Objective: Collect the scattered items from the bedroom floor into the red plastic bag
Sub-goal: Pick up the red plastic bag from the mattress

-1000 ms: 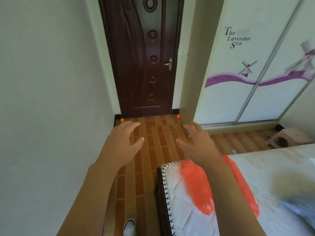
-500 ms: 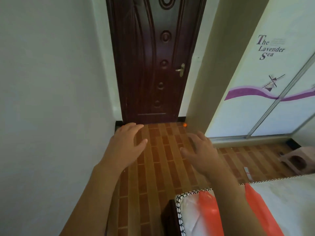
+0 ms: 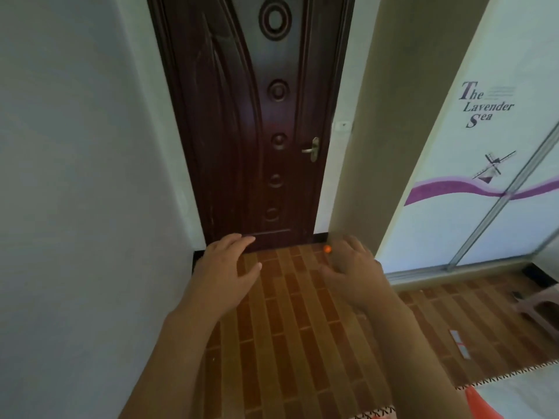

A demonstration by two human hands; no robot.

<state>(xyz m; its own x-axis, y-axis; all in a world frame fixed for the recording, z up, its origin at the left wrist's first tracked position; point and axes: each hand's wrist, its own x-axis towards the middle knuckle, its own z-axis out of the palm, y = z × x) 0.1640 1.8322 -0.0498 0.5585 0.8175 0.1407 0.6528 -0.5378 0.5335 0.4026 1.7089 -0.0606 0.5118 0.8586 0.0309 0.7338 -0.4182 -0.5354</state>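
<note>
At five o'clock, nearest us, we see a corner of the red plastic bag (image 3: 481, 405) lying on the bed (image 3: 520, 388), whose patterned edge crosses the bottom of the view. Beyond it, at three o'clock, a small flat packet (image 3: 459, 343) lies on the brick-patterned floor (image 3: 302, 328), with a low stool (image 3: 541, 309) farther right. Our left hand (image 3: 225, 275) and right hand (image 3: 355, 272) reach forward above the floor, well apart, fingers spread and relaxed, holding nothing. Just past our right fingertips, at twelve o'clock, a small orange ball (image 3: 327, 248) sits on the floor by the foot of the dark wooden door (image 3: 260, 131). At two o'clock stands the wardrobe (image 3: 484, 146) lettered "The Lavender Sea".
</note>
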